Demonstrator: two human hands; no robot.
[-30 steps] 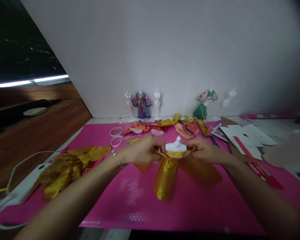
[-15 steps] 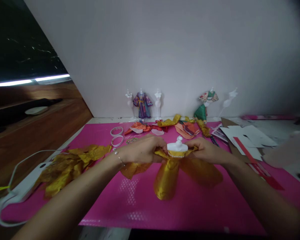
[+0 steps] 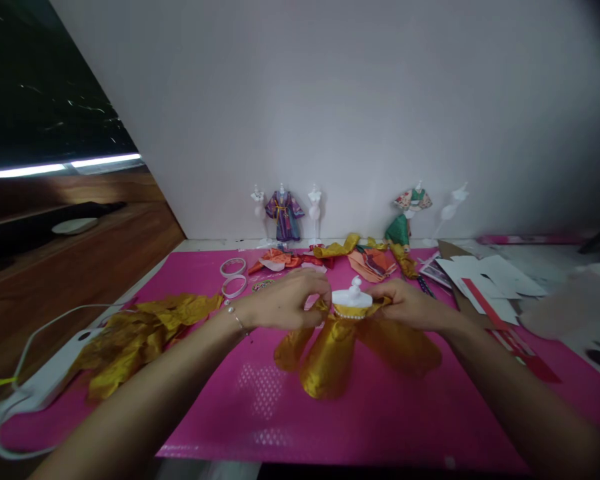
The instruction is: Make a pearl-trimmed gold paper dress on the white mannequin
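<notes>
- The gold skirt [image 3: 330,353] lies spread on the pink mat [image 3: 220,413], to keep its folds flat.
- The left hand [image 3: 285,303] and right hand [image 3: 410,305] pinch its waist, fingers closed on the cloth, beside the white mannequin [image 3: 353,297].
- Behind the mannequin, dressed figures [image 3: 283,213] stand by the wall.

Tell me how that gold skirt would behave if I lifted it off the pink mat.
The gold skirt would probably hang floppy, since its panels lie limp and wrinkled. It looks shiny, so perhaps slippery. The white bust seems stiffer.
</notes>
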